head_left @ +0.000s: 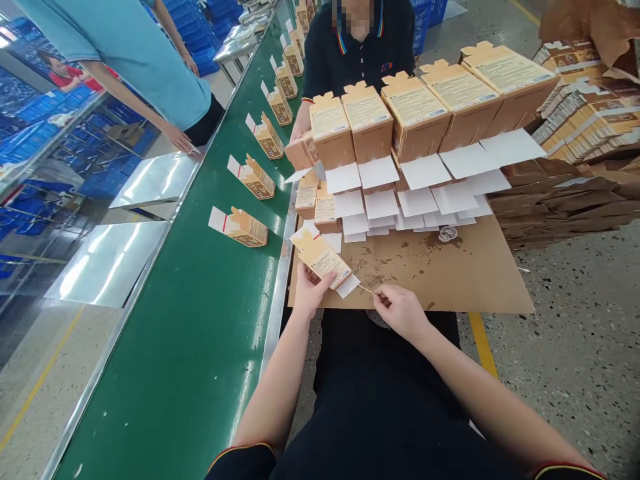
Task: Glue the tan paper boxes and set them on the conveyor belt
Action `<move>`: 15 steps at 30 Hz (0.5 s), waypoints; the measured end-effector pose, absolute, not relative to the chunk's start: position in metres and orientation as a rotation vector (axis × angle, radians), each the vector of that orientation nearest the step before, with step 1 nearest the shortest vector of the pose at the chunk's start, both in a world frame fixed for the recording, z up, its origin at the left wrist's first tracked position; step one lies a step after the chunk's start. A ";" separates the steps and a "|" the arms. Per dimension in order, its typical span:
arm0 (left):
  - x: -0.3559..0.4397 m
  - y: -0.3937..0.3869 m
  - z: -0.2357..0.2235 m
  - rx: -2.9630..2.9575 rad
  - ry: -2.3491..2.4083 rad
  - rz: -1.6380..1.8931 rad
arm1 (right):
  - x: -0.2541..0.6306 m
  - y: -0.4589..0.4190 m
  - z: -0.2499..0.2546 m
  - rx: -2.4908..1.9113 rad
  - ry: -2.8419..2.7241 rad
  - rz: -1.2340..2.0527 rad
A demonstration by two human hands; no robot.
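Observation:
My left hand [313, 290] is closed around a yellow-and-brown printed carton [325, 261], tilted over the near left part of a brown cardboard sheet. White flaps stick out at both ends of the carton. Pinched in my right hand [397, 310] is a thin pale stick [366, 289], its far tip at the carton's lower white flap [349, 286]. Whether the tip touches the flap I cannot tell. Dark wet-looking smears mark the cardboard sheet [480, 287] beyond my hands.
Stacked cartons [417, 113] with white flaps stand across the sheet. A small clear round dish [447, 233] sits before them. Several open cartons [247, 228] line the green conveyor [200, 360] on the left. One person [360, 53] sits opposite; another [145, 60] stands beyond the conveyor.

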State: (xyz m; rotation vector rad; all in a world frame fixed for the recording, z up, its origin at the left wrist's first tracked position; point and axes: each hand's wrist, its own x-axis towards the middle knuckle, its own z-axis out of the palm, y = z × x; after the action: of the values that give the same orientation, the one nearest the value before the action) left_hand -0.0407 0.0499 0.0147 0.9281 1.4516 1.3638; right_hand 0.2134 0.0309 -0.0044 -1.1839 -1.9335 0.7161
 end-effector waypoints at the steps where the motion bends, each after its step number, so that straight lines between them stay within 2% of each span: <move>1: -0.037 0.046 0.013 0.969 1.473 1.371 | 0.221 0.031 -0.001 -1.203 -1.892 0.724; 8: -0.017 0.014 -0.009 1.253 1.750 1.323 | 0.266 0.016 0.019 -1.371 -1.640 0.723; 15: -0.010 0.015 -0.009 1.282 1.843 1.237 | 0.258 0.003 0.017 -1.325 -1.615 0.789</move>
State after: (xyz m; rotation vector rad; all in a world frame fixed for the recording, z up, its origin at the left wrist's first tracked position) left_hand -0.0105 0.0147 -0.0093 1.2819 1.8431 1.2370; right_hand 0.2580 0.0029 0.0172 -1.3248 -1.6148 0.7885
